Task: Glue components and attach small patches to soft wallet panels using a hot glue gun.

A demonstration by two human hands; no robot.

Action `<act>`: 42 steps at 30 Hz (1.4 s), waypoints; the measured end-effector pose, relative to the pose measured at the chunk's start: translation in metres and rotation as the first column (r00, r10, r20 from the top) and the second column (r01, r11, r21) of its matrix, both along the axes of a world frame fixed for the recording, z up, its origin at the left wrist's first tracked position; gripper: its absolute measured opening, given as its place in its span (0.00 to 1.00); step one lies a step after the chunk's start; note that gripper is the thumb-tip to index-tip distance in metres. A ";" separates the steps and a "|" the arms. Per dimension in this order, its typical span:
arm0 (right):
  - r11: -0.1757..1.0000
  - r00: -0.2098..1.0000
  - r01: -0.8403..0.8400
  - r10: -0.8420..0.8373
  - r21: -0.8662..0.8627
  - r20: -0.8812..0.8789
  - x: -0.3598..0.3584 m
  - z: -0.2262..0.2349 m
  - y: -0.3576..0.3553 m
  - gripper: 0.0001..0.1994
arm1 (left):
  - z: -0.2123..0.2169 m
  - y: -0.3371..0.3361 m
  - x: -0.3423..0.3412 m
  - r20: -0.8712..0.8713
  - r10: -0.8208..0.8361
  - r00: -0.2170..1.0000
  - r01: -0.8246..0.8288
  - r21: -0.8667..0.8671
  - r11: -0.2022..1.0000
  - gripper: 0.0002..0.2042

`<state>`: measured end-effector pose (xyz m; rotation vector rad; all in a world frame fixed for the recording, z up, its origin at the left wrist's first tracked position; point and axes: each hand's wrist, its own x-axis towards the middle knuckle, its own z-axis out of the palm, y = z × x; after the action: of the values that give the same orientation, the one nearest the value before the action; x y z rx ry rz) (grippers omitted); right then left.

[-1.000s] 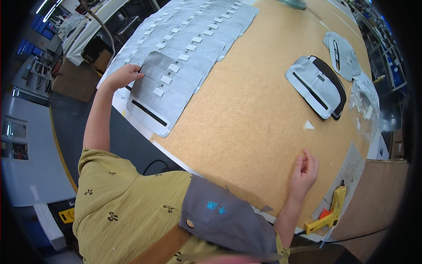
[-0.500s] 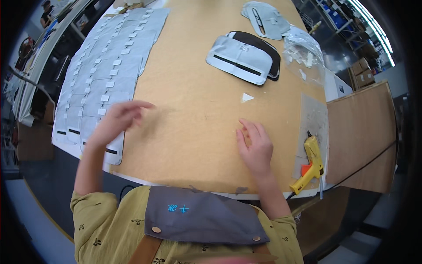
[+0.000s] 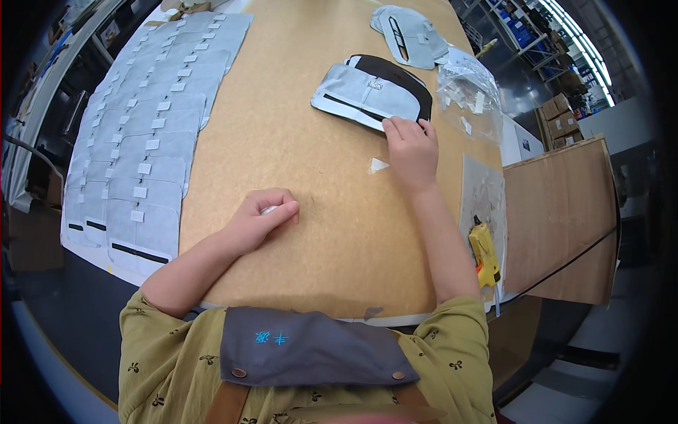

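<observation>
Over the middle of the table, my left hand (image 3: 263, 219) is curled closed, and a bit of something white shows inside the fingers; I cannot make out what. My right hand (image 3: 413, 152) reaches farther out and grips the near right edge of a light grey fabric panel (image 3: 346, 83) with a black strip along its near side. Under that panel a black piece (image 3: 409, 76) of similar shape shows at the far right. A small white scrap (image 3: 378, 165) lies just left of my right wrist.
Overlapping grey panels (image 3: 152, 106) with white tags cover the table's left side. Other grey pieces with a slot (image 3: 417, 46) and a clear plastic bag (image 3: 470, 95) lie at the far right. A yellow glue gun (image 3: 484, 254) rests on a board (image 3: 480, 184) at the right edge.
My left hand has come off the left panels toward the table's middle and closed. My right hand has moved forward onto the grey panel and gripped its edge, exposing more of the black piece.
</observation>
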<state>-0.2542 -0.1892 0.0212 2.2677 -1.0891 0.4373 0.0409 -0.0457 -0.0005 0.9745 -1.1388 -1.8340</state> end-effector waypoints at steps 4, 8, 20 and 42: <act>0.992 0.976 -0.121 0.125 -0.032 0.178 0.007 0.030 0.038 0.11 | 0.014 -0.009 0.011 0.261 0.376 0.889 -0.143 -0.623 0.769 0.10; 0.953 0.948 -0.273 0.242 0.132 0.207 0.001 0.040 0.127 0.12 | 0.014 -0.025 0.027 0.318 0.594 0.739 -0.412 -0.483 0.772 0.07; 0.938 0.891 -0.162 0.007 0.305 0.453 -0.026 0.033 0.057 0.19 | 0.010 -0.010 -0.001 0.719 0.603 0.345 0.408 -0.693 0.594 0.19; 0.886 0.925 0.135 -0.274 0.443 0.265 0.017 -0.006 -0.095 0.25 | 0.007 0.000 -0.008 0.688 0.575 0.443 0.322 -0.721 0.614 0.16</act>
<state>-0.2369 -0.2847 0.0149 2.4563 -1.7186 0.5399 0.0325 -0.0457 0.0065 1.4246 -2.1505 -0.2753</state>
